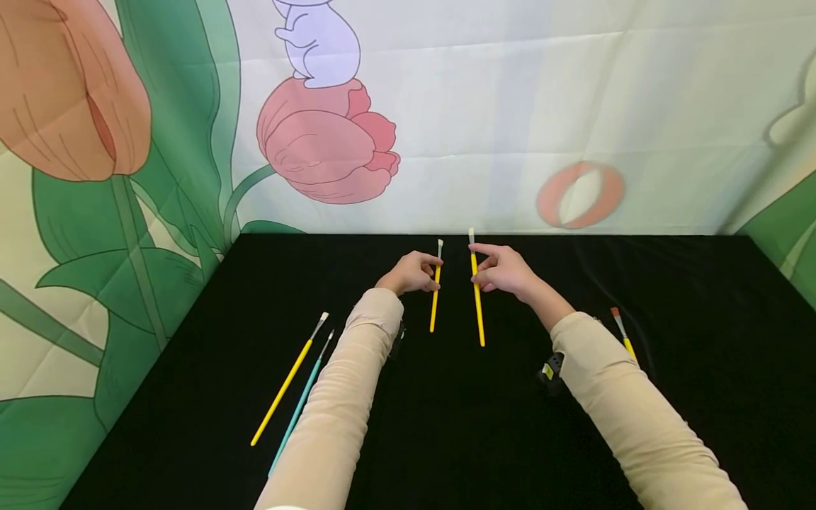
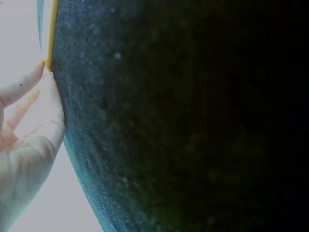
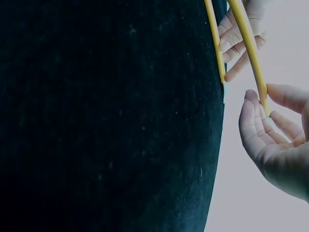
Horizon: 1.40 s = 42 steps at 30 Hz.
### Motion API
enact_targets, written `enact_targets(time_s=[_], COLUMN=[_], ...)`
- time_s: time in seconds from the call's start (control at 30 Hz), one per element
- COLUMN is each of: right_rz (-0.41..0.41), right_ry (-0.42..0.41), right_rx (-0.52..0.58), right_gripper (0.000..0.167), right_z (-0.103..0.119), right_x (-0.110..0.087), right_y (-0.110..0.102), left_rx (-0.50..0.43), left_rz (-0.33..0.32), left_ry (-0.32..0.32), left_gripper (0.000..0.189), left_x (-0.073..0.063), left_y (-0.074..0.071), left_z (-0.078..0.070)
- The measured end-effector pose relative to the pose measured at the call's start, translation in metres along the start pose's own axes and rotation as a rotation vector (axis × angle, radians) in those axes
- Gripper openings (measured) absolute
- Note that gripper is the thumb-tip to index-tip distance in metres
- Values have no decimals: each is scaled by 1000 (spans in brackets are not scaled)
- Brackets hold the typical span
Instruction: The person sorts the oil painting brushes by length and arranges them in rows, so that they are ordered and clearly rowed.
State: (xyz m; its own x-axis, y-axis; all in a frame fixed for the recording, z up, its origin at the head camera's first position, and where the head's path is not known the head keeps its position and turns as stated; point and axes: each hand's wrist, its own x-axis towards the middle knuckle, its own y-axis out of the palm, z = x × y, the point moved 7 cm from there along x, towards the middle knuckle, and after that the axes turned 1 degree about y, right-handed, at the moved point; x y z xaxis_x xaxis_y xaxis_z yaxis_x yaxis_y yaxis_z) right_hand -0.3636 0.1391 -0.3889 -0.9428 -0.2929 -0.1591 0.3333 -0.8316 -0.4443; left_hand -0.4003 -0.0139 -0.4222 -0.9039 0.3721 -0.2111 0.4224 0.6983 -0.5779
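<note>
At the far middle of the black table, my left hand [image 1: 416, 272] pinches a yellow-handled paintbrush [image 1: 434, 310] between fingers and thumb. Its pale bristles point away from me. To its right, my right hand [image 1: 508, 272] holds a longer yellow paintbrush [image 1: 479, 312], also bristles away, its tip overlapping the table's far edge. The two brushes stand side by side with a narrow gap. In the left wrist view, fingertips meet on the yellow handle [image 2: 52, 34]. The right wrist view shows the right hand's brush [image 3: 250, 46] between finger and thumb, the left hand [image 3: 239, 38] behind.
On the left of the black cloth [image 1: 472, 425] lie a yellow paintbrush [image 1: 281, 392] and a teal paintbrush [image 1: 304, 397], the latter partly behind my left sleeve. A brush with reddish bristles [image 1: 615, 313] lies at right, partly hidden by my right sleeve. A printed curtain [image 1: 484, 106] hangs behind.
</note>
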Motion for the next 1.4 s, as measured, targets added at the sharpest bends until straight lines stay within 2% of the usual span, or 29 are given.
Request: enact_targets(time_s=[0.53, 1.13, 1.4], right_rz=[-32, -27, -6], right_ry=[38, 56, 64], right_rx=[-28, -22, -72], right_gripper=[65, 65, 63], right_z=[-3, -12, -17], right_x=[19, 38, 42], right_y=[5, 21, 27], left_rx=[20, 45, 78], left_rz=[12, 2, 11], left_ry=[8, 1, 11], left_gripper=[53, 53, 53], left_x=[1, 0, -2], left_y=[-1, -2, -2], left_z=[-2, -1, -2])
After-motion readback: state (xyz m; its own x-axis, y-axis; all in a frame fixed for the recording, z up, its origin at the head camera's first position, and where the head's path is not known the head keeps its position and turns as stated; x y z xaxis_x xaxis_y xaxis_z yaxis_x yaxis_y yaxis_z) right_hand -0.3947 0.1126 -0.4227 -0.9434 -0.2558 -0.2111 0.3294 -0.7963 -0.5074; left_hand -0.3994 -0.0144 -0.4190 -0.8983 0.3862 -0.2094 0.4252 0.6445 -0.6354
